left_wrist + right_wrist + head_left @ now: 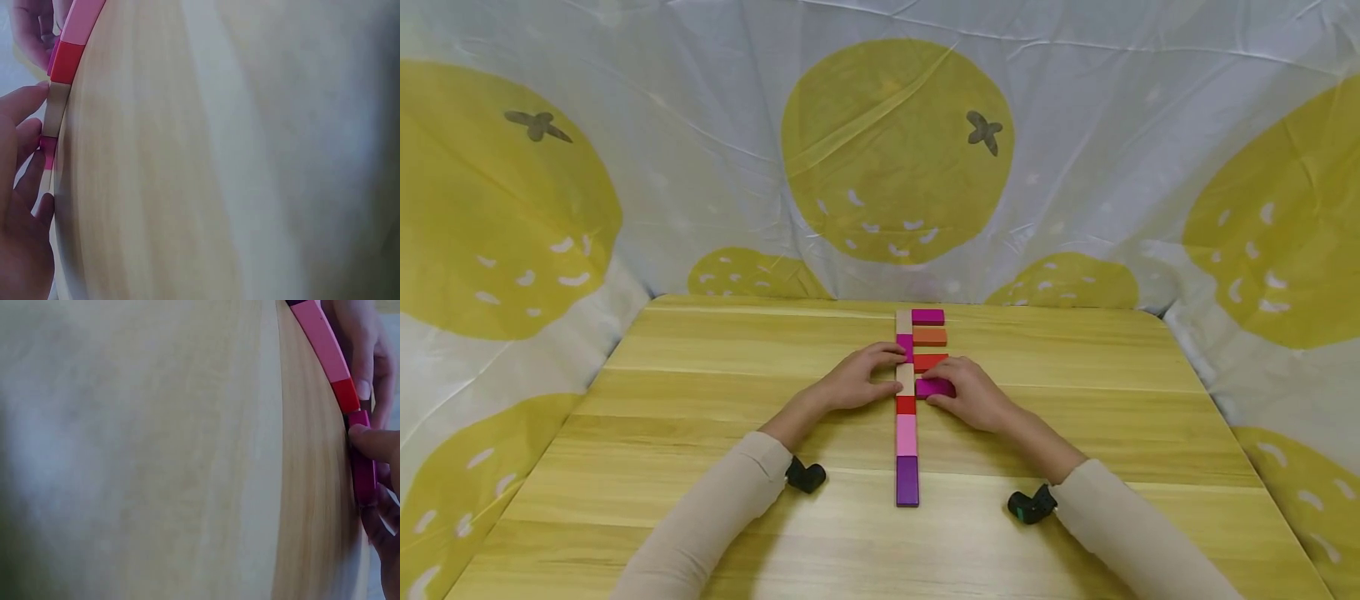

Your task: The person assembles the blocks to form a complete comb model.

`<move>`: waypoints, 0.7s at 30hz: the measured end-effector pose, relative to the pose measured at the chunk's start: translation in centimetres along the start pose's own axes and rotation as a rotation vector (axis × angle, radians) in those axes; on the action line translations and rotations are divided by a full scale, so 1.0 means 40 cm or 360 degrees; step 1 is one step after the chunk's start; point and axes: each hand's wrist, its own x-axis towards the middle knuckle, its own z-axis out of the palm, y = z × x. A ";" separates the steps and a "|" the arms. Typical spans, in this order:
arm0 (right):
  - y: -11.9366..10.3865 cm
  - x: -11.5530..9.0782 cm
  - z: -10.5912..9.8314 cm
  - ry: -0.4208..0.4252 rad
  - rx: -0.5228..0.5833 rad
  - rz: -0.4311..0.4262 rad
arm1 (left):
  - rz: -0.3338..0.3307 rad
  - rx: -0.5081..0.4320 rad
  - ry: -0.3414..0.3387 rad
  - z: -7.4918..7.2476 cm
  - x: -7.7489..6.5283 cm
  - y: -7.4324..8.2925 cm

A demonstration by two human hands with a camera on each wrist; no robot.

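Note:
A column of coloured wooden blocks runs away from the person along the table. My left hand (867, 377) is at its left side, with the thumb at a plain wood block (905, 380) and the fingertips on a magenta block (904, 340) just beyond. On the other side, my right hand (976, 395) pinches a second magenta block (931, 387) that lies crosswise, its end close against the column. Thumb and fingers of that hand grip this block (362, 465) in the right wrist view. Farther off, red (929, 362), orange (929, 337) and magenta (928, 317) blocks stick out rightward in parallel.
Nearer the person the column continues with a red block (906, 405), a pink block (906, 435) and a purple block (907, 482). Another plain wood block (903, 322) forms its far end. A patterned cloth (895, 150) hangs behind the wooden table (700, 367).

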 end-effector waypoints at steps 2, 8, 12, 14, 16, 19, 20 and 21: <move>0.000 0.002 0.003 -0.0009 -0.0019 -0.0003 | 0.0012 0.0001 0.0006 0.001 0.000 -0.002; 0.003 -0.007 -0.008 0.0012 -0.0107 -0.0003 | 0.0012 0.0008 0.0002 0.000 0.001 0.000; 0.012 -0.021 -0.025 0.0038 -0.0133 -0.0007 | 0.0006 0.0017 -0.0004 -0.002 0.002 0.006; 0.016 -0.027 -0.031 0.0037 -0.0142 -0.0007 | 0.0005 0.0021 -0.0004 -0.003 0.002 0.007; 0.020 -0.030 -0.033 0.0025 -0.0151 -0.0005 | 0.0004 0.0025 -0.0004 -0.003 0.002 0.008; 0.024 -0.031 -0.033 -0.0003 -0.0149 -0.0002 | -0.0006 0.0026 -0.0009 -0.004 0.002 0.010; 0.025 -0.031 -0.033 -0.0008 -0.0151 -0.0003 | -0.0008 0.0024 -0.0012 -0.004 0.002 0.010; 0.026 -0.031 -0.033 -0.0014 -0.0153 -0.0004 | -0.0011 0.0027 -0.0014 -0.005 0.002 0.010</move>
